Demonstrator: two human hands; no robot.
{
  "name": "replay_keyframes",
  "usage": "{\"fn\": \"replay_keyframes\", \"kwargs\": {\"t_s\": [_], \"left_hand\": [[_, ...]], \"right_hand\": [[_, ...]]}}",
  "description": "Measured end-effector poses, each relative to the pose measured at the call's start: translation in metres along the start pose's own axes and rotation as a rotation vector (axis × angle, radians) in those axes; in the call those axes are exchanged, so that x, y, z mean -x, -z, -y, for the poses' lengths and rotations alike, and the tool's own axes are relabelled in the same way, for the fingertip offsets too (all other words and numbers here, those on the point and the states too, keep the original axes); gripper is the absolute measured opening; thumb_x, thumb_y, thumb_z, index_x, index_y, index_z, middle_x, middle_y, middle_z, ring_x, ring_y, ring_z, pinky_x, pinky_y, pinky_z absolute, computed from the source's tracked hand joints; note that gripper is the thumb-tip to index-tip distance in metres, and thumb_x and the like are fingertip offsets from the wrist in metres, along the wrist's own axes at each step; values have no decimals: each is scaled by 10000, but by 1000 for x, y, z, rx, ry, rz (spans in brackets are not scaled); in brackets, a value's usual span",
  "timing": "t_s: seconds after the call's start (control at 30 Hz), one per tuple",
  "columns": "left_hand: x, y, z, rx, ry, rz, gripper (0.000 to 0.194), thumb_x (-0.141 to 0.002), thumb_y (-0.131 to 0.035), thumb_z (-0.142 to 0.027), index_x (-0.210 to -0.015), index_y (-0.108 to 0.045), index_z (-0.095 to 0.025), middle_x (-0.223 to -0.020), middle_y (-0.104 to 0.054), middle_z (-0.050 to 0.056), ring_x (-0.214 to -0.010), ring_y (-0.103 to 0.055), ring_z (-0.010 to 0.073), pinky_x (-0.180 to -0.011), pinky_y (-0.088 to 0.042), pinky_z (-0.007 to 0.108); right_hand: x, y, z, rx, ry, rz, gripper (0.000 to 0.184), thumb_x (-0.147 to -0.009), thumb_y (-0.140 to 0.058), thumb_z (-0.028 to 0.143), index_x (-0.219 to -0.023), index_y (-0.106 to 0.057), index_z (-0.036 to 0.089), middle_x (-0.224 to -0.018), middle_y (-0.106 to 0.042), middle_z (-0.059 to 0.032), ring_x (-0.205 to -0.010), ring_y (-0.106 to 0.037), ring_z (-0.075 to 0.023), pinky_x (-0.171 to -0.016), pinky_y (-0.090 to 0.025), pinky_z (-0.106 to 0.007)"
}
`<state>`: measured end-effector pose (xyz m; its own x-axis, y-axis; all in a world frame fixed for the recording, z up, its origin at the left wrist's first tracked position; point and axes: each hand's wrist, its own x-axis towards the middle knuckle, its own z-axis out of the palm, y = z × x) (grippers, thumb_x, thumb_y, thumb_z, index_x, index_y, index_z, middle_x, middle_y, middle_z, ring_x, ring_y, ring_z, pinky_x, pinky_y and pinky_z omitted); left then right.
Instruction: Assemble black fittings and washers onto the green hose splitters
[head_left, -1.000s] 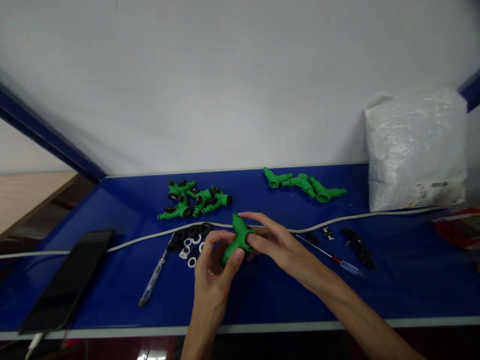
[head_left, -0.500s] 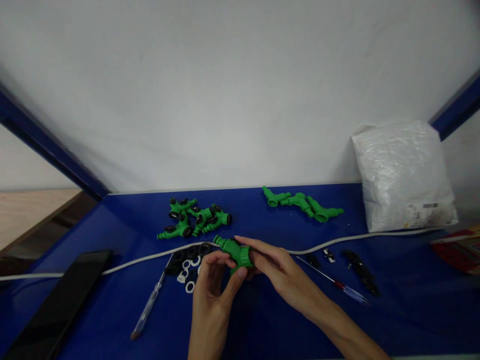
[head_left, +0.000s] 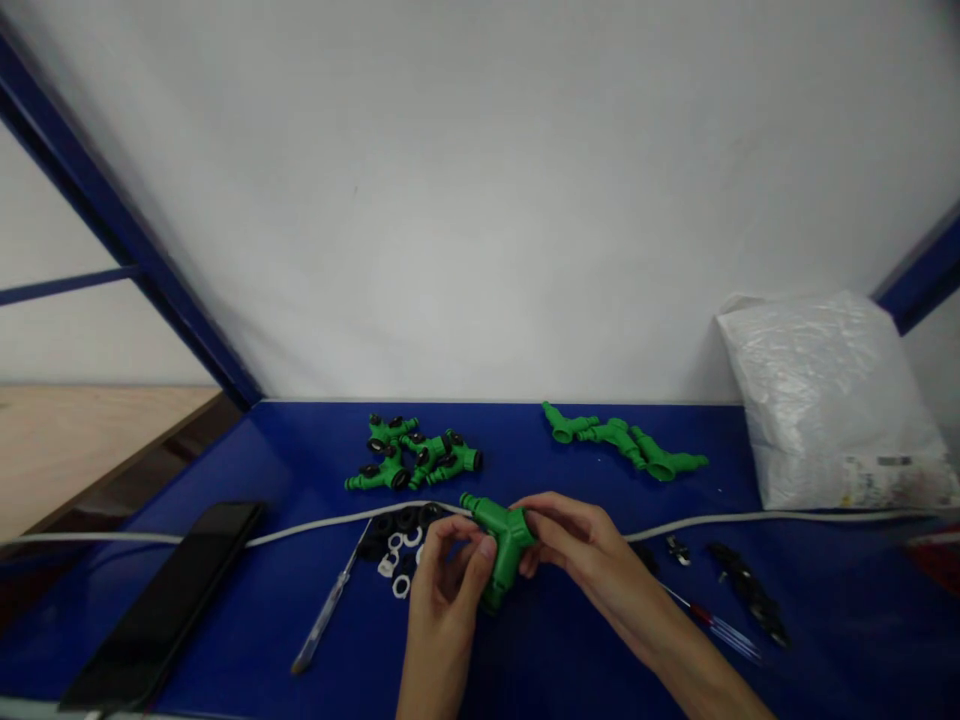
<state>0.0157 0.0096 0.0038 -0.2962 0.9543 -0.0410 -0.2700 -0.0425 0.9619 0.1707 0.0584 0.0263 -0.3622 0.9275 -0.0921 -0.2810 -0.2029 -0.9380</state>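
Head-worn view, facing forward, tilted downward

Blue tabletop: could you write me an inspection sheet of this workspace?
Surface: blue tabletop, glossy.
Things in work: green Y-shaped piece, held; green pieces with black fittings behind left; plain green pieces behind right; white rings and black rings.
Clutter: dark phone-like device, two screwdrivers, white package.
Hands: left hand grips the Y-shaped piece; right hand touches its wide end.
Cables: white cable crosses the tabletop, partly hidden.
Surroundings: pale wall behind, blue frame bars at both sides.
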Motion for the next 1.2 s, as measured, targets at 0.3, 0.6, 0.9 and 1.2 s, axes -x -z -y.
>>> {"fn": "replay_keyframes", "kwargs": {"t_s": [0.3, 0.6, 0.9, 1.2], "left_hand": [[12, -1, 2, -181, -101, 198, 486, -776, -837, -327, -1221, -650, -267, -1157, -651, 59, -1044, -663, 229, -944, -515, 356], [35, 10, 1, -108, -157, 191, 345, -776, -805, -247, -1109, -717, -255, -1031, -587, 30, -935, -586, 186, -823, -468, 280], [55, 21, 9, 180, 15, 137, 383, -688, -864, -312, -1029, -715, -220, -1048, -580, 24, -805, -545, 142, -709, -437, 258], [53, 25, -2, 334, 158, 160, 419, -705, -855, -380, -1039, -707, -175, -838, -684, 1, -755, -609, 149, -759, -463, 274]], "right_hand": [[4, 16, 1, 294, 57, 39, 320, -861, -762, 468, -1026, -799, 197, -873, -763, -67, -827, -688, -229, -801, -546, -347], [-13, 18, 16, 425, 160, 34, 321, -892, -702, 488, -910, -804, 184, -788, -717, -78, -650, -650, -197, -604, -534, -332], [-70, -39, -8, 977, 262, 342, 387, -774, -773, 395, -1138, -773, 263, -1084, -660, -48, -703, -628, -160, -714, -560, -355], [-86, -40, -21, 1053, 260, 384, 260, -737, -790, 338, -974, -761, 237, -965, -626, -31, -647, -537, -149, -712, -531, -355]]}}
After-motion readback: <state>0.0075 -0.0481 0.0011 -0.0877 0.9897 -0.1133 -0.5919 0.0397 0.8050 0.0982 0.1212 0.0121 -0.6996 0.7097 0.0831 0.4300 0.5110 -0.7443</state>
